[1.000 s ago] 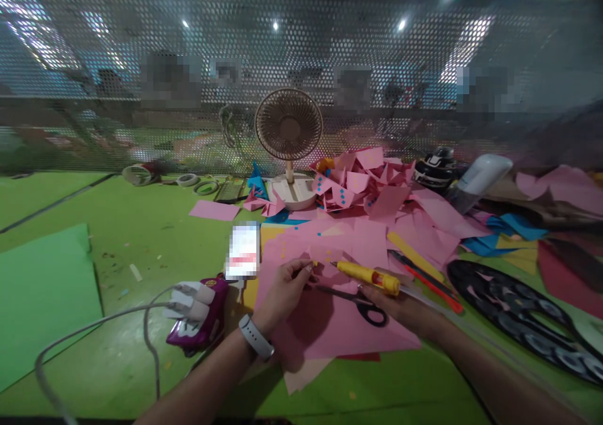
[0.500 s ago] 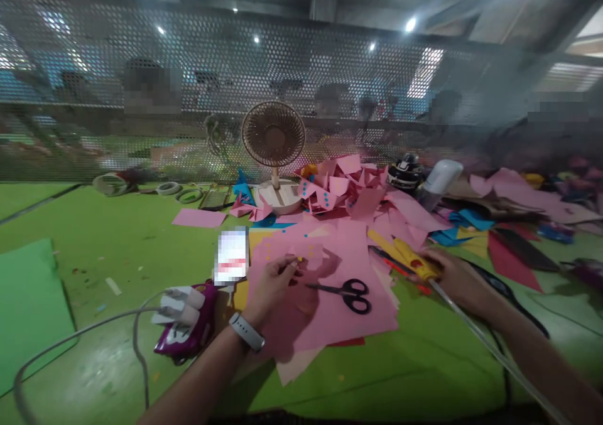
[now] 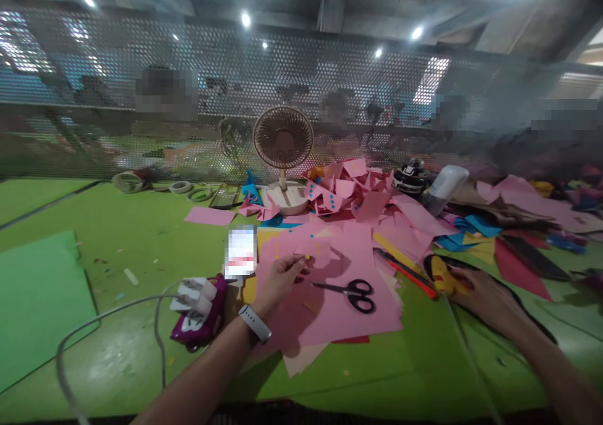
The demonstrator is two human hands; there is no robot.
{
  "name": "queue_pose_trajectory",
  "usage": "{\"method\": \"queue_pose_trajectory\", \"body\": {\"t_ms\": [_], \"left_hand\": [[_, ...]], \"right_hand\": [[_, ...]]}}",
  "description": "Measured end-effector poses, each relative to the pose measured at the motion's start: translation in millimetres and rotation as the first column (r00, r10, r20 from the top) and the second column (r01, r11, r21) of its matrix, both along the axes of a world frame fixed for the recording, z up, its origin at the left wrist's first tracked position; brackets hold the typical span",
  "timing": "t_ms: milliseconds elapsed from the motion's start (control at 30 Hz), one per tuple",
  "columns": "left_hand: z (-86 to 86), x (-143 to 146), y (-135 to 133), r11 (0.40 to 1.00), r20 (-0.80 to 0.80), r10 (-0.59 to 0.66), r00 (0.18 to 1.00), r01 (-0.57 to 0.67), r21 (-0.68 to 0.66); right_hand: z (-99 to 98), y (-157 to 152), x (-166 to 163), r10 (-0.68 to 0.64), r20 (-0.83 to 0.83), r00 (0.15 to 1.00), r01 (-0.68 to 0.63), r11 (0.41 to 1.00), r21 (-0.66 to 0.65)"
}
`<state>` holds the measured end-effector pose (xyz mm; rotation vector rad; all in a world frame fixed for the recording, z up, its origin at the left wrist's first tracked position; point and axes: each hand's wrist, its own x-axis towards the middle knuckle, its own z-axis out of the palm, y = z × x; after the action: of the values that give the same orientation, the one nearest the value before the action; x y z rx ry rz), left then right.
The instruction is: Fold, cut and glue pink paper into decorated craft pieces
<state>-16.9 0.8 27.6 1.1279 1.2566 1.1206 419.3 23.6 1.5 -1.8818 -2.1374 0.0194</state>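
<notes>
In the head view, my left hand (image 3: 282, 277) is closed in a pinch on a small yellow piece (image 3: 307, 258), above a stack of pink paper (image 3: 301, 318). A grey-banded watch (image 3: 255, 324) is on that wrist. Black-handled scissors (image 3: 355, 294) lie on the pink sheets, just right of my left hand. My right hand (image 3: 480, 293) is wrapped round a yellow hot glue gun (image 3: 441, 274), with a pale cord or rod trailing from it towards the front. Beside the gun lie a yellow strip (image 3: 398, 252) and a red-and-black cutter-like tool (image 3: 414, 277).
A phone (image 3: 241, 252) stands left of the paper, near a purple power strip (image 3: 200, 318) with white plugs. Behind are a small fan (image 3: 283, 139) and a heap of folded pink paper (image 3: 348, 189). Green sheets (image 3: 42, 306) lie at left, and a white bottle (image 3: 447, 186) stands at right.
My right hand has moved the glue gun right and down, away from the pink paper. My left hand keeps its pinch over the sheets. The view has shifted slightly.
</notes>
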Motion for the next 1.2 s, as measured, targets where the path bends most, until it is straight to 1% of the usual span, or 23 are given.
{"method": "queue_pose_trajectory", "body": {"t_ms": [67, 133, 200, 267, 300, 367, 400, 467, 500, 567, 633, 767, 900, 1033, 1200], "left_hand": [[-0.1, 0, -1, 1.000, 0.033, 0.005, 0.999, -0.004, -0.023], [-0.1, 0, -2, 0.999, 0.056, 0.006, 0.998, -0.003, -0.041], [0.0, 2, -3, 1.000, 0.060, -0.007, 0.998, 0.009, -0.030], [0.7, 3, -3, 1.000, 0.042, -0.024, 0.999, 0.024, 0.002], [1.4, 4, -3, 0.999, 0.025, -0.030, 0.999, 0.029, 0.024], [3.2, 4, -3, 0.997, -0.019, -0.032, 0.999, 0.034, 0.071], [4.2, 5, -3, 0.995, -0.040, -0.029, 0.999, 0.033, 0.094], [5.5, 5, -4, 0.991, -0.068, -0.020, 0.997, 0.029, 0.133], [5.5, 5, -4, 0.988, -0.072, -0.019, 0.997, 0.030, 0.151], [4.2, 5, -4, 0.981, -0.068, -0.028, 0.997, 0.040, 0.188], [1.2, 5, -4, 0.975, -0.069, -0.035, 0.997, 0.050, 0.216], [-3.3, 7, -4, 0.970, -0.080, -0.027, 0.996, 0.045, 0.239], [-1.1, 8, -6, 0.961, -0.108, -0.017, 0.994, 0.046, 0.274], [0.6, 8, -7, 0.948, -0.140, -0.014, 0.990, 0.057, 0.314], [-0.9, 8, -7, 0.946, -0.136, -0.015, 0.991, 0.059, 0.320]], "right_hand": [[6.5, -1, -2, -0.033, 0.022, 0.999, 0.033, 0.999, 0.001], [20.0, -2, -12, -0.054, 0.022, 0.998, 0.053, 0.998, 0.030], [37.5, -2, -36, -0.002, -0.050, 0.999, 0.005, 0.999, 0.054], [54.3, -1, -74, 0.082, -0.175, 0.981, -0.087, 0.996, -0.018], [61.2, -1, -96, 0.148, -0.242, 0.959, -0.167, 0.984, -0.059], [71.2, 0, -144, 0.256, -0.368, 0.894, -0.309, 0.947, -0.093], [74.4, 0, -167, 0.287, -0.402, 0.870, -0.352, 0.931, -0.096], [78.0, 2, -206, 0.410, -0.421, 0.809, -0.488, 0.868, -0.091], [78.7, 2, -221, 0.447, -0.433, 0.783, -0.525, 0.848, -0.074], [78.7, 5, -242, 0.485, -0.449, 0.751, -0.562, 0.825, -0.050], [77.1, 9, -253, 0.500, -0.456, 0.736, -0.574, 0.818, -0.029], [71.9, 14, -261, 0.514, -0.436, 0.738, -0.584, 0.811, -0.032], [68.9, 14, -265, 0.516, -0.421, 0.746, -0.584, 0.810, -0.044], [68.6, 14, -266, 0.509, -0.405, 0.759, -0.569, 0.821, -0.035], [68.5, 16, -266, 0.506, -0.404, 0.762, -0.559, 0.829, -0.015]]}}
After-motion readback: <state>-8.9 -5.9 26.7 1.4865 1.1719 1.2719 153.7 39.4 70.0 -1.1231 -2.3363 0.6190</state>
